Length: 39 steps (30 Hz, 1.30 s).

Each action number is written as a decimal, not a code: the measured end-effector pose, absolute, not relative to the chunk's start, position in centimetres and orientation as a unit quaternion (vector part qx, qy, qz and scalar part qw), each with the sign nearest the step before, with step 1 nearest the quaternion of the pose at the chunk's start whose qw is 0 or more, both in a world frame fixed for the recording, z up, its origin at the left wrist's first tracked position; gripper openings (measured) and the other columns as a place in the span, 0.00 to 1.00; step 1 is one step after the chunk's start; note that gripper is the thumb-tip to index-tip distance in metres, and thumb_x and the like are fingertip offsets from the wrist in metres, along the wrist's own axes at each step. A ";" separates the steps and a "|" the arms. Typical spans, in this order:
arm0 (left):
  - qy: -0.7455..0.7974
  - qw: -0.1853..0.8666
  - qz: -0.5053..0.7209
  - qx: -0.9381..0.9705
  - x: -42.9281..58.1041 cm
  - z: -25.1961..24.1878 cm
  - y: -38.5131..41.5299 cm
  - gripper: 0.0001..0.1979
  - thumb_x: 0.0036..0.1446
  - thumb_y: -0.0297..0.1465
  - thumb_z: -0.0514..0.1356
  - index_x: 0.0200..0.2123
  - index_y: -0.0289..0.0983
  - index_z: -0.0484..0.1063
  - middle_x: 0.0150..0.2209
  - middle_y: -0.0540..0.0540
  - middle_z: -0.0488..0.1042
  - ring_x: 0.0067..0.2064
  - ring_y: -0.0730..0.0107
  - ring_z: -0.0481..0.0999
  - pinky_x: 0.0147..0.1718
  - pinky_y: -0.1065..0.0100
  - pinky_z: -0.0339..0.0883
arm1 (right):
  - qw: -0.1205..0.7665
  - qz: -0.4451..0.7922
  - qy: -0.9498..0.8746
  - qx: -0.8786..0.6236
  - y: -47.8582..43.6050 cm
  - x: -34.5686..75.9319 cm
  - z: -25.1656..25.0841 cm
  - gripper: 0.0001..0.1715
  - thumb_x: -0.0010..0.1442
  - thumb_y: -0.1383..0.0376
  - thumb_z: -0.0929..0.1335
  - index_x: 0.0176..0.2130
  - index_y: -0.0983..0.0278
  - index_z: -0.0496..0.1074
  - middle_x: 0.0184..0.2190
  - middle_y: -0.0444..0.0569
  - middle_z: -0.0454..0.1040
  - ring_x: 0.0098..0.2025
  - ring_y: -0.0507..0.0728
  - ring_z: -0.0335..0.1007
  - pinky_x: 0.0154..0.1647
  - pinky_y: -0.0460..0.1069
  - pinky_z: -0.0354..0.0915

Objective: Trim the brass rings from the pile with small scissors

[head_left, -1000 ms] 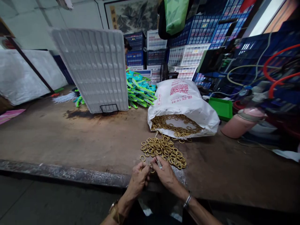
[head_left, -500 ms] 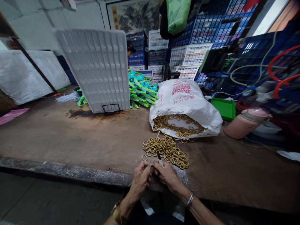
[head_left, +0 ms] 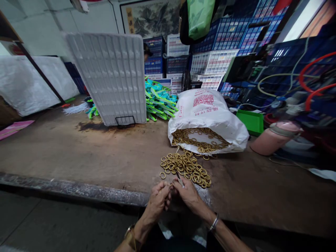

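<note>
- The left hand (head_left: 158, 200) is resting at the near edge of the tabletop (head_left: 78, 154), with its fingers curled and pressed together, pinching a brass ring (head_left: 170, 185) that the fingertips are mostly hiding.
- The right hand (head_left: 189, 195) is sitting just beside the left hand, touching it at the fingertips, and is pinching a thin tool (head_left: 179, 178) whose dark tip is pointing up and away from the person.
- A bracelet is showing on each wrist.
- A loose pile of rings (head_left: 187, 167) is lying on the tabletop just beyond both hands, near the middle of the near edge. One single ring (head_left: 162, 175) is lying apart at the pile's left side.
- A white sack (head_left: 210, 112) is lying on its side behind the pile, with its open mouth facing the near edge and more rings (head_left: 199, 140) spilling from it.
- A white moulded tray (head_left: 110, 77) is standing tilted towards the far edge, left of the sack.
- A heap of teal and green parts (head_left: 159, 99) is lying between the tray and the sack.
- A green bin (head_left: 250, 120) and a pink cylinder (head_left: 273, 138) are lying towards the right edge.
- Blue and white crates (head_left: 210, 59) are standing stacked beyond the far edge.
</note>
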<state>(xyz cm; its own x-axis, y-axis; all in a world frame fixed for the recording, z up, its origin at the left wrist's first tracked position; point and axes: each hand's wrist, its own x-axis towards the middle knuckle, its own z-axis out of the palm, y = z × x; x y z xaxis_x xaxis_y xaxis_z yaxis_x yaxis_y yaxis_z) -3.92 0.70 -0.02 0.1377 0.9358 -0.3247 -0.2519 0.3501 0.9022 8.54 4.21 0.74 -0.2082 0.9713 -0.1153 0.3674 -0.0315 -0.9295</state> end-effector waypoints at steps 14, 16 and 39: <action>0.521 0.623 0.468 0.348 -3.5 0.8 0.8 0.15 0.47 0.43 0.56 0.26 0.36 0.60 0.16 0.57 0.59 0.15 0.83 0.56 0.13 0.79 0.48 | 0.142 0.216 -0.800 -0.542 2.7 9.5 -1.5 0.15 0.45 0.74 0.58 0.32 0.62 0.65 0.22 0.45 0.70 0.25 0.52 0.63 0.24 0.45 0.48; 0.529 0.612 0.467 0.356 -3.5 0.8 0.6 0.15 0.47 0.43 0.56 0.25 0.36 0.60 0.16 0.57 0.59 0.14 0.83 0.55 0.13 0.78 0.48 | 0.127 0.202 -0.809 -0.538 2.7 9.5 -1.6 0.15 0.45 0.74 0.58 0.34 0.63 0.65 0.24 0.46 0.71 0.25 0.52 0.64 0.24 0.45 0.48; 0.338 0.756 0.551 0.106 -7.8 -0.4 0.1 0.08 0.49 0.33 0.59 0.31 0.34 0.67 0.26 0.48 0.68 0.23 0.78 0.66 0.16 0.78 0.54 | 0.092 0.137 -0.793 -0.587 7.1 4.9 -1.4 0.12 0.54 0.69 0.60 0.40 0.62 0.62 0.34 0.48 0.72 0.35 0.54 0.67 0.31 0.46 0.51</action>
